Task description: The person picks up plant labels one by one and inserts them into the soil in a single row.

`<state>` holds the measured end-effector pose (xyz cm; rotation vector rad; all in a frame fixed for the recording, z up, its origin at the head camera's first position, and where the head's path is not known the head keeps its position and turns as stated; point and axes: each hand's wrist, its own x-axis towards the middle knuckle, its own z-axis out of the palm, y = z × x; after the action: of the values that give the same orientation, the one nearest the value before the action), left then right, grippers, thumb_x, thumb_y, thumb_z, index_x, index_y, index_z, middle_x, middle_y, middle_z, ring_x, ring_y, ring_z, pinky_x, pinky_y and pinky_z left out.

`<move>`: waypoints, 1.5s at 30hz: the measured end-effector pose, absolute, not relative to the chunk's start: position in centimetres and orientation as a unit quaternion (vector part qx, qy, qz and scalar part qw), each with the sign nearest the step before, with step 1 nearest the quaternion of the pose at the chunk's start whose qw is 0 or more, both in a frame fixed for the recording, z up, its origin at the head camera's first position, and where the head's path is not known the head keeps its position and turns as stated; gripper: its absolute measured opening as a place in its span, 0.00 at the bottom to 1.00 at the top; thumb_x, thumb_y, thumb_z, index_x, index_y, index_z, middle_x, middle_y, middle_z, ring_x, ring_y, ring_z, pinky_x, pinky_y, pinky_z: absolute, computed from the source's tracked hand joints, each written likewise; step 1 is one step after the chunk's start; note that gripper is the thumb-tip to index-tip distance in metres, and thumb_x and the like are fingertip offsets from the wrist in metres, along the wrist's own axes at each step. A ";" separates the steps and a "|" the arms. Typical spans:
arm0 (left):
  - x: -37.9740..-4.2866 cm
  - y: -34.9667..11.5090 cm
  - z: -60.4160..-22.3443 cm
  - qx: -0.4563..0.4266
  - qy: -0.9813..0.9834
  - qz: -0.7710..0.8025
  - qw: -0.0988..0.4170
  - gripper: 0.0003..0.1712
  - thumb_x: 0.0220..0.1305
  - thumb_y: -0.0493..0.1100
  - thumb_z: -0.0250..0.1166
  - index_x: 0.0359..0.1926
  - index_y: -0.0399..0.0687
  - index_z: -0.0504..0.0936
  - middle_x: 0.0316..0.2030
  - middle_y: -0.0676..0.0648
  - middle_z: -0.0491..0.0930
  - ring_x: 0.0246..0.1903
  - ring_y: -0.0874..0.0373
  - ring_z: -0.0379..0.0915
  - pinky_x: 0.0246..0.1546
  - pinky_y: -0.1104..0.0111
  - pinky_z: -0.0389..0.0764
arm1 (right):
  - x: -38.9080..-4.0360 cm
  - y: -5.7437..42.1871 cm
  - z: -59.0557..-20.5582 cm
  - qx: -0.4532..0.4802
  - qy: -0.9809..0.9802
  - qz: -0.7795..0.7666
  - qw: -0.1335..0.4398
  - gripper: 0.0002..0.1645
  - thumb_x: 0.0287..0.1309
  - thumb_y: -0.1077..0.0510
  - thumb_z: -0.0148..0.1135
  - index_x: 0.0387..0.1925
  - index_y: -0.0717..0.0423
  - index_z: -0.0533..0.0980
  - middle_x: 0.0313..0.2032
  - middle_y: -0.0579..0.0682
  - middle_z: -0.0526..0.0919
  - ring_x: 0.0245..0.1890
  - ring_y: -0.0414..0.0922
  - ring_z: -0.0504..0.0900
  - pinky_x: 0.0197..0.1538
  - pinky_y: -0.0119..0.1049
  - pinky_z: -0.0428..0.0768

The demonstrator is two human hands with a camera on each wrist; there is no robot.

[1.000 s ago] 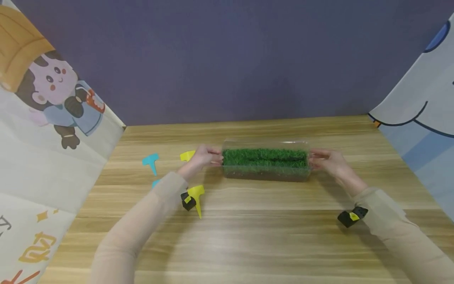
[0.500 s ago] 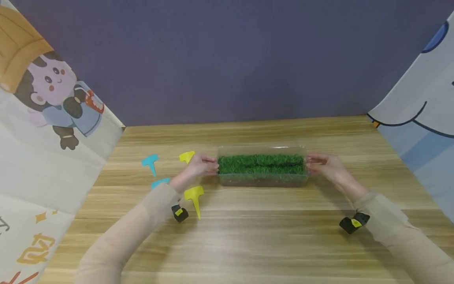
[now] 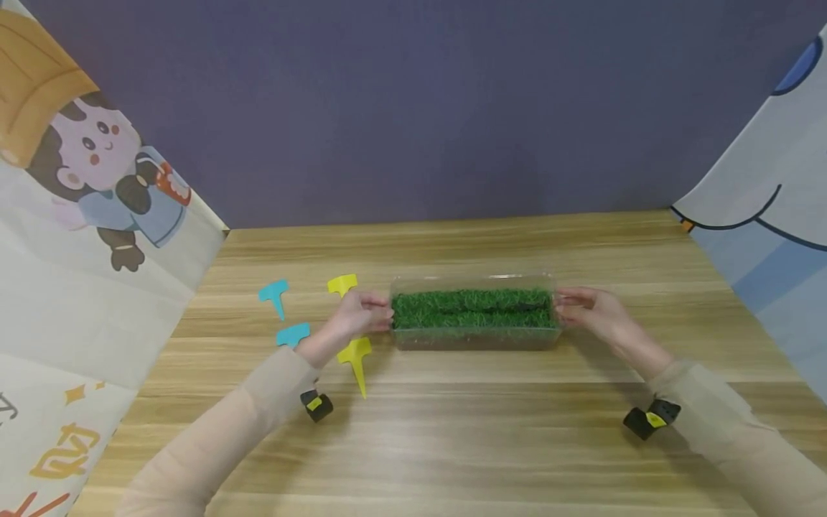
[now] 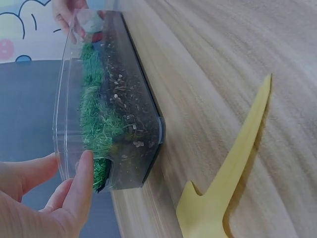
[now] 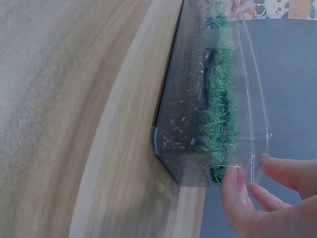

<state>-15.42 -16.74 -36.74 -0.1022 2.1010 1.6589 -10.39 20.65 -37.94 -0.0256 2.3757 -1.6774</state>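
A long clear plastic box [image 3: 477, 339] stands on the wooden table, with two rows of green artificial grass [image 3: 472, 299] inside. Through its side, in the left wrist view, dark soil-like filling [image 4: 131, 106] with pale bits shows under the grass. My left hand [image 3: 354, 316] grips the left end of the box, thumb and fingers at the upper wall by a cut-out. At the opposite end my right hand [image 3: 602, 316] holds the wall in the same way; the right wrist view shows its fingertips [image 5: 233, 181] at the cut-out there.
Left of the box lie T-shaped plant labels: two blue, one upper [image 3: 274, 291] and one lower [image 3: 293, 334], and two yellow, one upper [image 3: 342, 283] and one lower [image 3: 355, 353]. My left forearm passes close over them. A dark wall [image 3: 446, 115] rises behind the table.
Both hands have drawn the box toward me and slightly left. The lower blue label and more of the lower yellow one now show beside my left wrist.
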 end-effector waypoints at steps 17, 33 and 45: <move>-14.8 -16.8 -36.7 -0.038 0.777 0.587 0.227 0.20 0.57 0.30 0.56 0.51 0.26 0.67 0.45 0.31 0.73 0.40 0.47 0.76 0.44 0.59 0.75 | -10.5 20.9 -37.6 0.000 0.793 -0.593 0.140 0.33 0.57 0.64 0.52 0.60 0.74 0.52 0.52 0.71 0.66 0.37 0.32 0.77 0.47 0.32 0.75; -15.2 -17.3 -36.6 0.006 0.786 0.567 0.247 0.21 0.57 0.32 0.57 0.51 0.27 0.66 0.43 0.32 0.74 0.38 0.46 0.76 0.44 0.61 0.76 | -10.6 21.0 -37.6 0.004 0.784 -0.605 0.140 0.33 0.58 0.64 0.52 0.60 0.76 0.51 0.52 0.73 0.65 0.37 0.33 0.78 0.48 0.35 0.75; -15.2 -20.4 -36.7 0.183 0.857 0.439 0.197 0.16 0.59 0.36 0.56 0.47 0.31 0.73 0.40 0.37 0.76 0.39 0.50 0.73 0.38 0.66 0.77 | -10.5 21.0 -37.7 0.006 0.786 -0.603 0.139 0.34 0.58 0.62 0.53 0.60 0.74 0.52 0.53 0.73 0.65 0.38 0.34 0.78 0.49 0.36 0.74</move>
<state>-15.17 -20.43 -36.69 0.5137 2.4007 1.2283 -10.49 20.98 -37.66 0.0183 2.2711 -1.7431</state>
